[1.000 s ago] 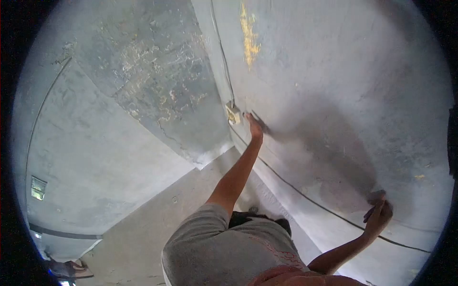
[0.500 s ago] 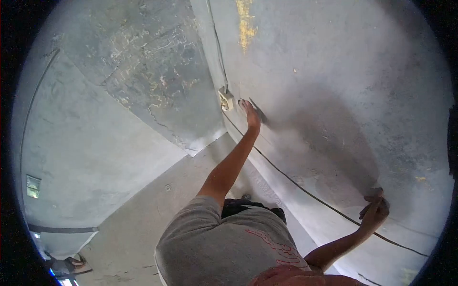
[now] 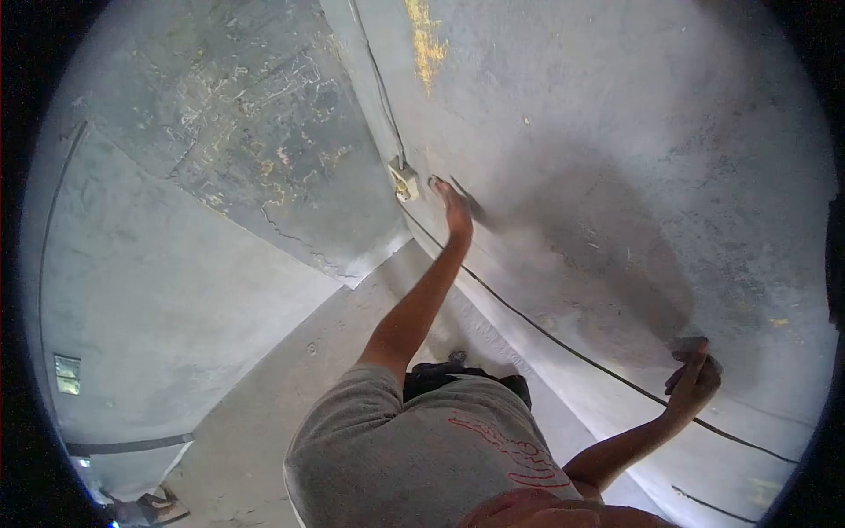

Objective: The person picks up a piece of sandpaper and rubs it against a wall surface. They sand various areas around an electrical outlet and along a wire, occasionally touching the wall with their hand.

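Observation:
My left hand reaches up beside the grey wall, close to a pale socket box. Its fingers are stretched out and hold nothing visible, and a narrow dark shadow falls just right of them. Lower on the right, my right hand is bent in at the wall with its fingers curled together. Dark shadow covers its fingertips, and I cannot tell what they hold. A dark cable hangs along the wall from the box and passes behind my right wrist.
Another cable runs up the corner from the box. Worn patches mark the adjoining wall, and a yellow patch shows above. Bare floor lies below on the left. Far off at lower left is a person.
The view has shifted slightly, so the wall and socket box sit further left. My left hand stays near the box with fingers extended; my right hand remains curled at about the same place.

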Tool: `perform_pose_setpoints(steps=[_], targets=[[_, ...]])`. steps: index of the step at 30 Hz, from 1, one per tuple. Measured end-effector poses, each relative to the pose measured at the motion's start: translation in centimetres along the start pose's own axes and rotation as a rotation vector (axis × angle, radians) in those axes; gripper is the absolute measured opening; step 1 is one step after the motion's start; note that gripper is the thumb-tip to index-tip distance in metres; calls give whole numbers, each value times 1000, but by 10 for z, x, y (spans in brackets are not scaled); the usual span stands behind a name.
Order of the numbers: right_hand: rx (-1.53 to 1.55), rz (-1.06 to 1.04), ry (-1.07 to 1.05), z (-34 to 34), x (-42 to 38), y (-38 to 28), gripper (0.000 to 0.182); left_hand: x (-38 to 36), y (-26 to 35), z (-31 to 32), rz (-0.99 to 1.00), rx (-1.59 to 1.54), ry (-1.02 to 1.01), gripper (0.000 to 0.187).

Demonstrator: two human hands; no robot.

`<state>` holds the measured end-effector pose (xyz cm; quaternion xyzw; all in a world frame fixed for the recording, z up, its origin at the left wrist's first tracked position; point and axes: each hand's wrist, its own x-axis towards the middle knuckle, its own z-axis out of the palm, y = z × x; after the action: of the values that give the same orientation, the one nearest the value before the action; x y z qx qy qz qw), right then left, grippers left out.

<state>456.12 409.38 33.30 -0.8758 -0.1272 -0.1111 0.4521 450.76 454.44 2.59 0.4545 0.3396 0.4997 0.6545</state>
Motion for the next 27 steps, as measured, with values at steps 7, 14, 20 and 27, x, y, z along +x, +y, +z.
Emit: perform_pose_setpoints(steps=[7, 14, 20, 27], targets=[[-41, -22, 1, -1, 5, 5, 56, -5, 52, 16, 46, -125, -11, 74], [-13, -42, 45, 0, 4, 9, 55, 14, 52, 25, 368, 40, 72, 68], [11, 1, 21, 0, 4, 3, 56, -17, 100, 30, 296, 114, -22, 62], [64, -74, 24, 2, 9, 17, 57, 13, 125, 27, 365, 232, 38, 62]])
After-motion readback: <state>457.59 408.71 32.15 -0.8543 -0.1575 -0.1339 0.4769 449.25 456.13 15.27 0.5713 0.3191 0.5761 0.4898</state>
